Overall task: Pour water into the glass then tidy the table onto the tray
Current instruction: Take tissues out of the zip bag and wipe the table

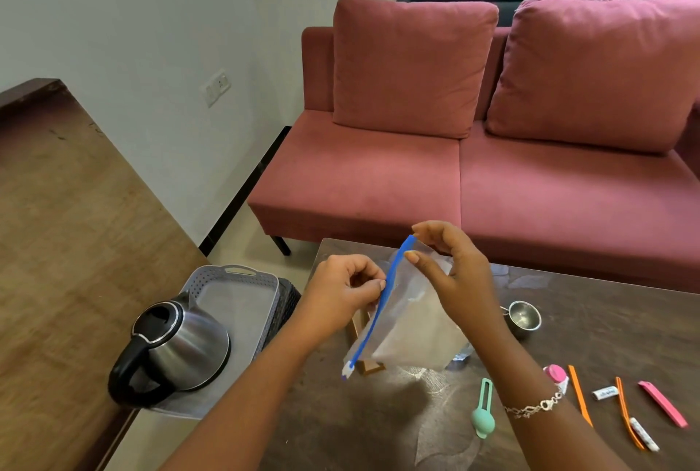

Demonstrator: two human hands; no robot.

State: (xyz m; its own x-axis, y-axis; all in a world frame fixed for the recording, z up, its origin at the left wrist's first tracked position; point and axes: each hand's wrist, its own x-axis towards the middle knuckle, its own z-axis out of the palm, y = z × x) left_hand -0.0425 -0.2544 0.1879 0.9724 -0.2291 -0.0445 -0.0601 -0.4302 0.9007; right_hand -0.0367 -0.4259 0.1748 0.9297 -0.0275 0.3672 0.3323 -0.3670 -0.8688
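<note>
Above the dark table (378, 432), a clear zip bag (413, 322) with a blue seal strip (378, 303) is being held up by both hands, apart from the tabletop. The strip is being pinched near its middle between the thumb and forefinger of the left hand (341, 292), the remaining fingers being curled in. The upper end of the strip is being pinched by the thumb and forefinger of the right hand (454, 273), with the other fingers loosely bent behind the bag; a bracelet (534, 405) is being worn on that wrist. The strip is being kept tilted, its lower end hanging near the table. A glass is being largely hidden behind the bag; only a clear edge (464, 355) is being shown at the bag's lower right corner, and its contents cannot be told. To the left, off the table, a steel kettle (178, 349) with a black handle is being carried upright on a grey tray (242, 277), at the tray's near end. On the table, a small steel strainer (524, 315) is being left just right of the right forearm. Nearer the front edge, a mint green clip (483, 410), a pink-capped item (556, 376), two orange sticks (579, 393), two white rolls (605, 392) and a pink clip (663, 403) are being left lying flat, well apart from the tray. A red sofa (378, 175) is being seen behind.
</note>
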